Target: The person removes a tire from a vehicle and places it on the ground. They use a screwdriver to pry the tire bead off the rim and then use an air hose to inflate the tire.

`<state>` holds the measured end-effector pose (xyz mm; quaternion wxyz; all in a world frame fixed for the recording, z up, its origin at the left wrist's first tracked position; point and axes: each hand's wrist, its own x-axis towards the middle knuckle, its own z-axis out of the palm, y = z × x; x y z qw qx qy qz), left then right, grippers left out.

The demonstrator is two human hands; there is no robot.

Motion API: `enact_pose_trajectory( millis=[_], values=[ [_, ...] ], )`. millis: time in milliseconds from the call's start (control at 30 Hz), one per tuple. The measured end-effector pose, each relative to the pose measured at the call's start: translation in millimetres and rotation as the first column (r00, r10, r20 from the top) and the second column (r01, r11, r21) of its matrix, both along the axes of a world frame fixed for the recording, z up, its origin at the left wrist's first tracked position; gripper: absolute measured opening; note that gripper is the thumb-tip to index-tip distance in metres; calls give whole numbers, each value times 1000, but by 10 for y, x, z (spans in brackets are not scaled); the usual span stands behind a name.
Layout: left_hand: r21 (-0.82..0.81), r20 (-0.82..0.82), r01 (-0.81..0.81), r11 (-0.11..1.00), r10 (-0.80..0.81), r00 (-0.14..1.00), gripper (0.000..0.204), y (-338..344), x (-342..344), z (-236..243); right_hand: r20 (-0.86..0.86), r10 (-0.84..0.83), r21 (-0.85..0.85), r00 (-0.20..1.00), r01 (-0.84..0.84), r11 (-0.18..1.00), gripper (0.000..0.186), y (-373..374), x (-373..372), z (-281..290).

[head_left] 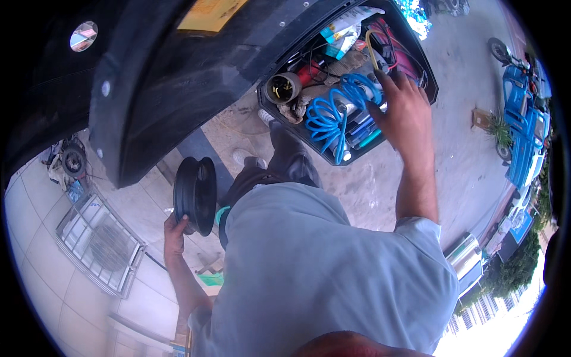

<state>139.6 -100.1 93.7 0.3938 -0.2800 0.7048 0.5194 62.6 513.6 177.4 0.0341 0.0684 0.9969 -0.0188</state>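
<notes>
My left hand (176,232) grips the lower edge of a black wheel rim (204,196), held upright beside my hip. Over a black open box (433,94) my right hand (404,107) reaches with thumb and fingers apart, holding nothing that I can see. Just under its fingers lies a coiled blue air hose (330,116). A thin yellow tube (371,47) ends near the fingertips; whether they touch it I cannot tell. Also in the box are a round container (283,88) with small pieces inside, a red item (309,72) and a white-and-teal packet (345,37).
A large black panel (196,77) with an open edge rises beside the box at the left. On the tiled floor stands a metal-caged unit (101,244), with a small wheel (74,160) behind it. A blue three-wheeled vehicle (520,113) is parked at the far right.
</notes>
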Motion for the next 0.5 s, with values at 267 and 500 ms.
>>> enact_pose_trajectory(
  millis=[267,500],
  values=[
    [-404,-229,354,843,-468,853,41,89,-137,465,-312,662,-844,682,-518,136,35,-2702,-323,-365],
    [-610,-432,510,606,-794,427,31,-484,-222,1033,-129,985,-938,116,-337,-83,39,-5096,-767,-920]
  ],
)
